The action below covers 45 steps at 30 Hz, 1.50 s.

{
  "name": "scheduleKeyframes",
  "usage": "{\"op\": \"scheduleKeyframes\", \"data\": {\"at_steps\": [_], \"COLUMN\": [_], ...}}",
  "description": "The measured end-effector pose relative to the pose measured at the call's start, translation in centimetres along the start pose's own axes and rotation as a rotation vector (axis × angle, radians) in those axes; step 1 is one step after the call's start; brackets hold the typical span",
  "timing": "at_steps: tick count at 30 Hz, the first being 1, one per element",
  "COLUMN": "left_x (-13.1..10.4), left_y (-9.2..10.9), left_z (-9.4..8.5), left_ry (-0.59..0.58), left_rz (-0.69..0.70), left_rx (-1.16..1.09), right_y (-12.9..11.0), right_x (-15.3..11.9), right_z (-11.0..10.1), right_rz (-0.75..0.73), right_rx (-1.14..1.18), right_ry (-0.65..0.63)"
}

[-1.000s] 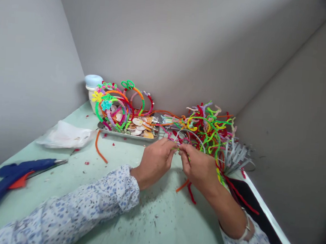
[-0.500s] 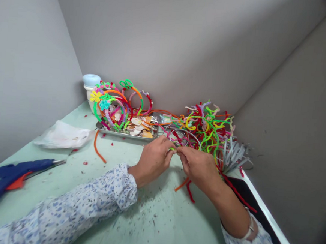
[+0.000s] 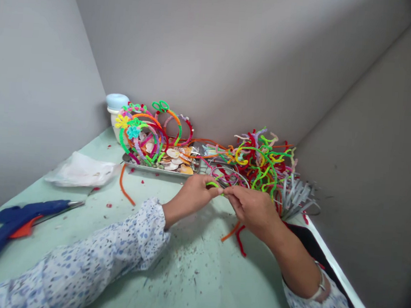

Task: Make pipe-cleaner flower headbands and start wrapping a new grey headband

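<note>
My left hand is pinched round a bright green pipe cleaner, a short curve of which shows between thumb and fingers. Its fingertips meet those of my right hand at the middle of the view. The right fingers are closed on a thin grey band that curves up behind them; where it meets the green piece is too small to make out. Below the right hand, an orange pipe cleaner piece and a red one stick out over the table.
A metal tray holds shell-like discs and colourful wrapped hoops. Behind my right hand lies a heap of pipe cleaners beside grey strips. At left are a blue glue gun, a white plastic bag and a lidded container.
My left hand has turned and its fingers have stretched, so more of the green pipe cleaner shows. The grey band has shifted slightly. My right hand stays near the same spot.
</note>
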<state>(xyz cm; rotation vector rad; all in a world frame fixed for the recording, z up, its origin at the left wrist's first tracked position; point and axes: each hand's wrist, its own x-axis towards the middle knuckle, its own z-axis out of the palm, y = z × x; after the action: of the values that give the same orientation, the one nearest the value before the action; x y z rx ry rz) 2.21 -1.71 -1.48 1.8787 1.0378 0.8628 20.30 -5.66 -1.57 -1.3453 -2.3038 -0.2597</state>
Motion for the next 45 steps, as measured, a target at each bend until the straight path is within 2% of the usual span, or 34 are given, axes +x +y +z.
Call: {"op": "scheduleKeyframes", "data": {"at_steps": [4, 8, 14, 22, 29, 32, 37, 41, 45], "left_x": [0.2, 0.2, -0.1, 0.1, -0.1, -0.5, -1.2, -1.7, -2.2], "left_y": [-0.2, 0.4, 1.3, 0.8, 1.6, 1.7, 1.8, 1.8, 1.9], "left_z": [-0.3, -0.5, -0.5, 0.2, 0.3, 0.7, 1.2, 1.5, 1.8], "left_ry": [-0.025, -0.013, 0.012, 0.101, 0.094, 0.102, 0.233, 0.315, 0.342], "left_rz": [-0.093, -0.091, -0.105, -0.031, 0.004, 0.045, 0.137, 0.220, 0.267], "left_rx": [-0.069, -0.135, -0.216, -0.269, -0.244, -0.198, -0.009, 0.193, 0.300], "right_y": [-0.1, -0.2, -0.8, -1.7, -1.8, -1.7, -1.8, -2.1, -2.1], "right_x": [-0.1, 0.0, 0.1, 0.3, 0.5, 0.8, 1.0, 0.9, 0.7], "right_z": [-0.3, -0.7, -1.0, -0.3, -0.2, -0.3, -0.2, -0.1, 0.0], "right_rz": [-0.010, 0.021, 0.143, 0.338, 0.439, 0.506, 0.549, 0.558, 0.576], "right_rx": [0.074, 0.157, 0.224, 0.446, 0.646, 0.723, 0.807, 0.804, 0.727], "right_ry": [0.006, 0.013, 0.056, 0.139, 0.166, 0.172, 0.169, 0.200, 0.183]}}
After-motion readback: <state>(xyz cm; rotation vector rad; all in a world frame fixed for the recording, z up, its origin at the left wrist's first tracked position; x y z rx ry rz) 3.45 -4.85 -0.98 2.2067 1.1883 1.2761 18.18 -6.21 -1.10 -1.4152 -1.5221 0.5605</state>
